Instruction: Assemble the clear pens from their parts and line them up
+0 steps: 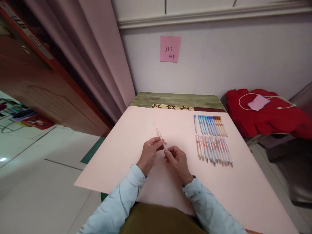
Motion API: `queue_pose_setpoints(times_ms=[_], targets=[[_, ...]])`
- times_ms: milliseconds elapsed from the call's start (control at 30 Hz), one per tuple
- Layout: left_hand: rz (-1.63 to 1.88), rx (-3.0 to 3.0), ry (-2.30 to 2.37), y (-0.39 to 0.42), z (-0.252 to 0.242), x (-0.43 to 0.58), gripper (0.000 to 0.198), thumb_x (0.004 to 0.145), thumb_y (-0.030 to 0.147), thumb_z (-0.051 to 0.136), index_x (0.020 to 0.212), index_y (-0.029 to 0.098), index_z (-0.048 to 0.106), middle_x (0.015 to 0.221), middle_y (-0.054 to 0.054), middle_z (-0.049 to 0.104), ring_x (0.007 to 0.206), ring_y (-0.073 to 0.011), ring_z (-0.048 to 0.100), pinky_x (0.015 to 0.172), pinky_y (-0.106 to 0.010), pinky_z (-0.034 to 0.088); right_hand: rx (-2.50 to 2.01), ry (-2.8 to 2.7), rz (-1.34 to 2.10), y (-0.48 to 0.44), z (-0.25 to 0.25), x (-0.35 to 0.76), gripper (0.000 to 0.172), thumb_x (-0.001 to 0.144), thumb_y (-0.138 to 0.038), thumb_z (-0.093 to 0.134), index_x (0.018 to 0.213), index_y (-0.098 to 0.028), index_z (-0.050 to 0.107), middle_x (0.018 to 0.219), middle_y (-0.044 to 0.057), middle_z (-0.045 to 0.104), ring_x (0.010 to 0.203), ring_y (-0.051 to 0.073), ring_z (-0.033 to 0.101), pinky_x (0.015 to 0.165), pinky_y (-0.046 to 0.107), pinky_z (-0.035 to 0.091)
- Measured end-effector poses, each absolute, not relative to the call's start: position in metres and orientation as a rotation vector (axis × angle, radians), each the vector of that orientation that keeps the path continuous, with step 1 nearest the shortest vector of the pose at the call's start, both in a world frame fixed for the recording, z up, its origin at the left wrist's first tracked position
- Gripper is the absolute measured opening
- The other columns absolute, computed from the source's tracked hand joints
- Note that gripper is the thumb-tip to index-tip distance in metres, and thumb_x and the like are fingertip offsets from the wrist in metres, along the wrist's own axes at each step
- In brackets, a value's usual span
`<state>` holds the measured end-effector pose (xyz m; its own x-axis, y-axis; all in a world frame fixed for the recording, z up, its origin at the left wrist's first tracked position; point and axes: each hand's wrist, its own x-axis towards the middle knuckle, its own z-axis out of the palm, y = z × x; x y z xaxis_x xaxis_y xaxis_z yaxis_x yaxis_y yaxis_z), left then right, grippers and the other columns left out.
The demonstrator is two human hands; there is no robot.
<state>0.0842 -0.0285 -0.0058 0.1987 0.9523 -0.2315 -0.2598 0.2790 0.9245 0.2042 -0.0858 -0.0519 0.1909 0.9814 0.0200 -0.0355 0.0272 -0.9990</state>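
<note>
Between my two hands is a slim, pale pen (159, 134) with a reddish pattern, tilted over the table. My left hand (150, 152) pinches its middle between thumb and fingers. Lower down, my right hand (177, 161) is closed on the pen's other end, with the tip hidden by the fingers. A tiny greenish clear piece (154, 123) lies on the pink sheet just beyond the pen. To the right, a row of pale printed pens (214, 150) lies side by side, several of them. Above that row are blue-capped pens (207, 125) and brown-capped ones (220, 126).
A pink sheet (117, 146) covers most of the table, whose green patterned top (180, 98) shows at the back. Red cloth (273, 120) with a cable sits on the right. At the left are a curtain (102, 58) and a wooden door (48, 91). A pink note (170, 48) is on the wall.
</note>
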Motion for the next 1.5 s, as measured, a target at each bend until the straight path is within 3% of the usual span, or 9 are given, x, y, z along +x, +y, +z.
queue_pose_setpoints(times_ms=[200, 367, 567, 800, 1100, 1333, 1500], targets=[[1.025, 0.863, 1.011, -0.027, -0.010, 0.085, 0.027, 0.068, 0.035, 0.082, 0.076, 0.014, 0.066, 0.072, -0.001, 0.065, 0.064, -0.0113, 0.058, 0.066, -0.026, 0.049, -1.345, -1.191, 1.001, -0.084, -0.051, 0.205, 0.037, 0.088, -0.055, 0.060, 0.080, -0.019, 0.065, 0.064, 0.001, 0.065, 0.056, 0.015, 0.059, 0.055, 0.026, 0.047], [0.858, 0.947, 1.110, -0.019, -0.025, 0.092, 0.032, 0.065, 0.036, 0.083, 0.077, 0.015, 0.063, 0.065, 0.001, 0.062, 0.053, -0.0110, 0.056, 0.051, -0.024, 0.047, -1.661, -1.252, 0.674, -0.107, -0.039, 0.233, 0.037, 0.086, -0.052, 0.064, 0.105, -0.021, 0.070, 0.068, 0.001, 0.069, 0.060, 0.018, 0.062, 0.057, 0.027, 0.045], [0.623, 1.182, 1.104, -0.012, -0.047, 0.137, 0.026, 0.068, 0.032, 0.079, 0.072, 0.017, 0.058, 0.052, 0.002, 0.057, 0.041, -0.0113, 0.053, 0.042, -0.022, 0.041, -1.961, -1.156, 0.358, -0.157, -0.025, 0.321, 0.041, 0.088, -0.060, 0.055, 0.088, -0.023, 0.075, 0.067, 0.004, 0.071, 0.061, 0.020, 0.063, 0.058, 0.029, 0.043], [0.506, 1.465, 1.147, 0.000, -0.043, 0.208, 0.020, 0.070, 0.023, 0.073, 0.070, 0.020, 0.054, 0.046, 0.003, 0.056, 0.042, -0.0159, 0.058, 0.045, -0.025, 0.042, -2.482, -1.001, 0.150, -0.171, -0.030, 0.423, 0.040, 0.084, -0.058, 0.056, 0.088, -0.024, 0.076, 0.078, 0.008, 0.074, 0.070, 0.025, 0.065, 0.057, 0.031, 0.036], [0.359, 1.572, 1.213, -0.006, -0.044, 0.237, 0.028, 0.067, 0.017, 0.072, 0.091, 0.019, 0.060, 0.039, 0.005, 0.052, 0.040, -0.0219, 0.058, 0.052, -0.029, 0.043, -2.469, -1.110, 0.218, -0.144, -0.043, 0.427, 0.039, 0.086, -0.051, 0.053, 0.104, -0.023, 0.074, 0.087, 0.007, 0.075, 0.083, 0.027, 0.067, 0.063, 0.032, 0.038], [0.313, 1.721, 1.241, 0.000, -0.041, 0.240, 0.009, 0.070, 0.014, 0.067, 0.074, 0.020, 0.062, 0.035, 0.003, 0.048, 0.038, -0.0200, 0.054, 0.057, -0.031, 0.043, -2.481, -1.048, 0.234, -0.142, -0.045, 0.424, 0.034, 0.087, -0.047, 0.054, 0.105, -0.025, 0.073, 0.092, 0.004, 0.075, 0.087, 0.026, 0.066, 0.066, 0.032, 0.039], [0.254, 1.692, 1.220, -0.002, -0.042, 0.247, 0.011, 0.074, 0.013, 0.062, 0.065, 0.019, 0.059, 0.039, -0.002, 0.054, 0.042, -0.0211, 0.059, 0.055, -0.030, 0.045, -2.465, -1.063, 0.171, -0.145, -0.051, 0.423, 0.036, 0.088, -0.048, 0.051, 0.104, -0.025, 0.073, 0.095, 0.005, 0.074, 0.085, 0.025, 0.065, 0.066, 0.032, 0.039]])
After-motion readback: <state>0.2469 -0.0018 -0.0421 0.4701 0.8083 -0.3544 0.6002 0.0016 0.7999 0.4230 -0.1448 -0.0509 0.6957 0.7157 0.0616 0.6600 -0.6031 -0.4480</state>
